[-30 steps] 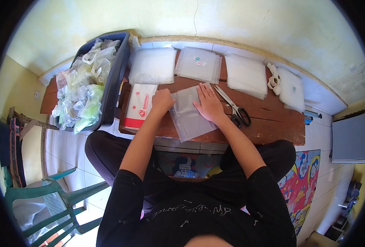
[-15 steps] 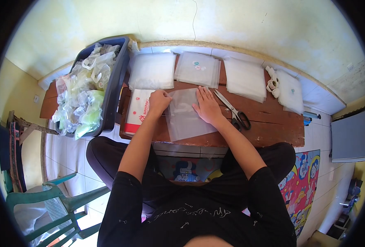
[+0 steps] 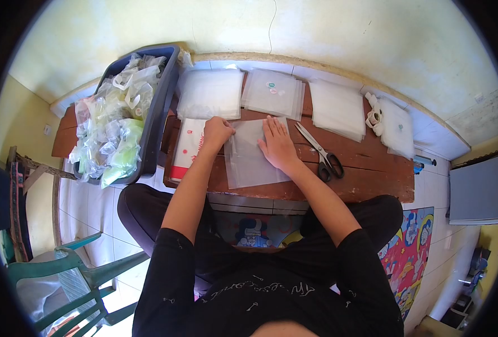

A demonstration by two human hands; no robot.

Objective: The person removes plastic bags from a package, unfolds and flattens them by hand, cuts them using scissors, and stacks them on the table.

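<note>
A clear plastic bag (image 3: 249,163) lies flat on the brown wooden table (image 3: 366,163) in front of me. My left hand (image 3: 218,133) is closed, pinching the bag's upper left corner. Spread over the bag's upper right part, my right hand (image 3: 278,143) presses down with its fingers stretched out. Under my left forearm is a white and red printed packet (image 3: 186,149), partly hidden. Just right of my right hand rest scissors (image 3: 320,150) with black handles, blades pointing up and left.
Along the wall stand stacks of clear bags: a left stack (image 3: 209,92), one with stickers (image 3: 272,92), a third stack (image 3: 337,109), and a right one (image 3: 397,128) beside white sticker rolls (image 3: 374,115). A dark bin (image 3: 167,84) full of crumpled plastic stands left, near a green chair (image 3: 52,269).
The view has shifted slightly. The plastic bag lies a little further left, and both hands have stayed on it in much the same pose.
</note>
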